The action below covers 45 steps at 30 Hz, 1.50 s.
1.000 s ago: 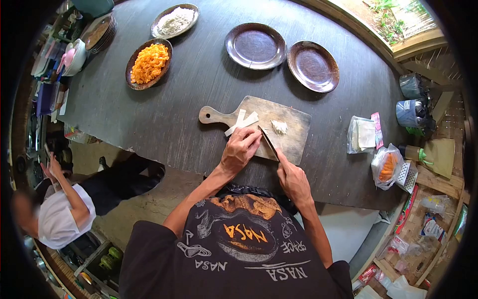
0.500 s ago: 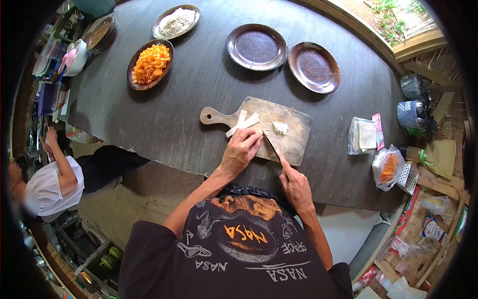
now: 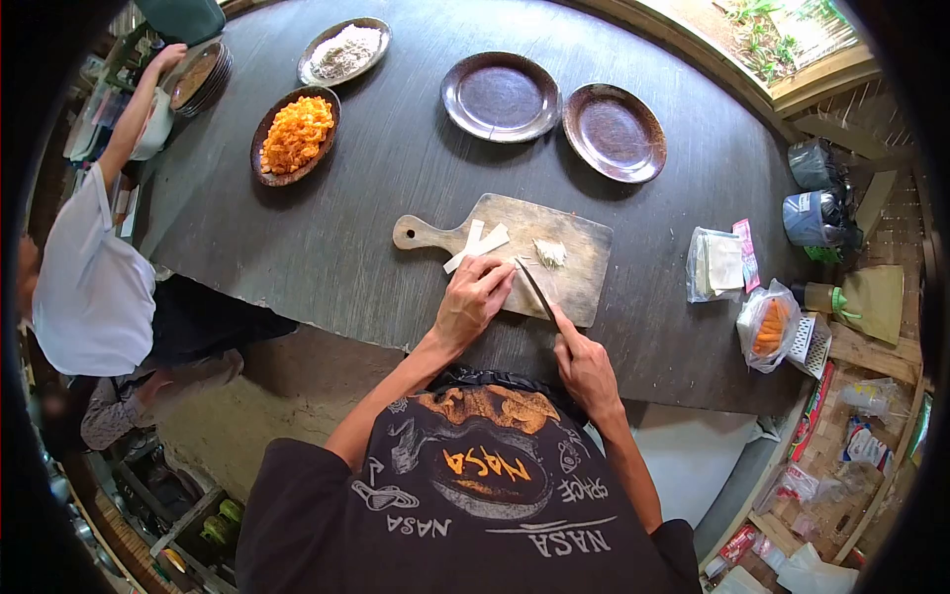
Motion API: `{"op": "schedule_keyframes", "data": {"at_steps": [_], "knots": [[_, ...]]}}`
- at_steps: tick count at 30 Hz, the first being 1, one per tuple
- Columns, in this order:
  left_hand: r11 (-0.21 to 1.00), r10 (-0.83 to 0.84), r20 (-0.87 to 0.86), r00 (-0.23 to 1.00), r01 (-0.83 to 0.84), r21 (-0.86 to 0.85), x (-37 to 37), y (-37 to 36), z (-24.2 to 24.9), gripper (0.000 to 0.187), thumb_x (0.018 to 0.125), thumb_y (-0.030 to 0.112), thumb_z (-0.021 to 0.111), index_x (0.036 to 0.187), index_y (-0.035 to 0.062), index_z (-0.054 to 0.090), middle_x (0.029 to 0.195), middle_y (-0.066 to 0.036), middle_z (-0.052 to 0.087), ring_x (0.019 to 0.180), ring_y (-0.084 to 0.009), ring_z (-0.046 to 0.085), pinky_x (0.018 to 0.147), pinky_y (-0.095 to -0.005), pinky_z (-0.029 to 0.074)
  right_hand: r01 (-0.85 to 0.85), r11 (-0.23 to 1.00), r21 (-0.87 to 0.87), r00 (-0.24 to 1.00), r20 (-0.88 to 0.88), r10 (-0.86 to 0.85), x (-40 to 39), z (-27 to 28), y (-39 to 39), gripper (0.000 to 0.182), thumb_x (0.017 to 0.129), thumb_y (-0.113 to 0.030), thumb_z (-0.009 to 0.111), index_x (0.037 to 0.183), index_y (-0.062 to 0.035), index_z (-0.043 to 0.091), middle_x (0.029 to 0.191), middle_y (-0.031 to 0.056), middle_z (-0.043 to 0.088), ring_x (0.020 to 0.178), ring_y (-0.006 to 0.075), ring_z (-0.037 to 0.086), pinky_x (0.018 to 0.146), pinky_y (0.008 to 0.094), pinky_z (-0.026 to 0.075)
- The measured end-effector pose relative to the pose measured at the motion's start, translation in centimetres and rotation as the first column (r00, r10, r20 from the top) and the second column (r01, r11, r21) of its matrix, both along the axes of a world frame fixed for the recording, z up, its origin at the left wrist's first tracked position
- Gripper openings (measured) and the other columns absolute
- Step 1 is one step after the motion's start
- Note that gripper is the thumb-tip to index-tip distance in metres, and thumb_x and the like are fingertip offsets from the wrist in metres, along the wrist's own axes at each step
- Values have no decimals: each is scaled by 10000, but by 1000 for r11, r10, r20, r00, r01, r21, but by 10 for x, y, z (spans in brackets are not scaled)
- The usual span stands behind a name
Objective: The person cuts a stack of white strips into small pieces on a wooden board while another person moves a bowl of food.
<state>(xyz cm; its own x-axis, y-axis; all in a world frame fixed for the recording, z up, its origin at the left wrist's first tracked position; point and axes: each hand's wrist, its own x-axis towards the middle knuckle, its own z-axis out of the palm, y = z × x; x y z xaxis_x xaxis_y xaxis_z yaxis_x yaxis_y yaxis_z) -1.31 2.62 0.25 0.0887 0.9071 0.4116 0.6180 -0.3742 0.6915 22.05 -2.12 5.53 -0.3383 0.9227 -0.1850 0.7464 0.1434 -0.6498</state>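
Board (image 3: 591, 238): worn, grey-brown wood, roughly rectangular, rounded handle with a hole; lies flat on the dark, streaked table (image 3: 376, 208). Strips (image 3: 492, 241): off-white, flat, matte, straight-edged, crossed on the board near its handle. Shreds (image 3: 550, 253): same off-white, fine and thin, in a small loose heap right of the strips; a few bits lie by the knife (image 3: 536, 292). Left hand (image 3: 471, 300): fingers bunched, pressed down at the near end of the strips; what lies under them is mostly hidden. Right hand (image 3: 586, 370): closed around the knife handle, index finger extended along it; narrow blade slants over the board, tip just beside the left fingertips. Beyond: two round, brown, glossy plates (image 3: 500, 97) (image 3: 615, 133); an oval dish (image 3: 284, 178) heaped with orange pieces (image 3: 299, 133).
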Motion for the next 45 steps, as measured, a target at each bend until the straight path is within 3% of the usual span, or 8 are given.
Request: {"op": "schedule_keyframes", "data": {"at_steps": [12,25,33,45], "knots": [[1000,20,-12,1000,-20,6,2,0,0,223,913,62,764,1128,5,751,1067,-97,699,1006,-285,646,902,-390,551,-7,1000,-15,995,99,9,-11,6,8,646,993,-97,591,1613,-187,432,875,258,705,787,452,700,742,560,543],[1000,-13,-10,1000,13,0,-1,-2,-3,241,934,70,740,1162,-9,740,1098,-112,698,1039,-297,639,936,-396,547,-23,1000,-9,1000,17,23,0,-2,3,653,991,-101,578,1619,-188,419,866,258,693,790,450,697,737,559,539],[1000,22,-12,1000,-22,17,2,-3,-3,221,918,61,761,1133,11,755,1073,-92,706,1009,-276,654,903,-389,554,-17,1000,-19,995,98,19,-13,11,9,650,990,-96,584,1614,-183,425,869,247,701,793,434,711,735,555,547],[1000,-6,-16,1000,6,3,-1,-3,-7,252,929,72,748,1166,-12,748,1102,-116,708,1033,-299,644,934,-393,552,-42,999,-1,996,75,42,-5,3,6,667,987,-87,566,1626,-190,408,847,246,693,768,440,700,724,558,543]]}}
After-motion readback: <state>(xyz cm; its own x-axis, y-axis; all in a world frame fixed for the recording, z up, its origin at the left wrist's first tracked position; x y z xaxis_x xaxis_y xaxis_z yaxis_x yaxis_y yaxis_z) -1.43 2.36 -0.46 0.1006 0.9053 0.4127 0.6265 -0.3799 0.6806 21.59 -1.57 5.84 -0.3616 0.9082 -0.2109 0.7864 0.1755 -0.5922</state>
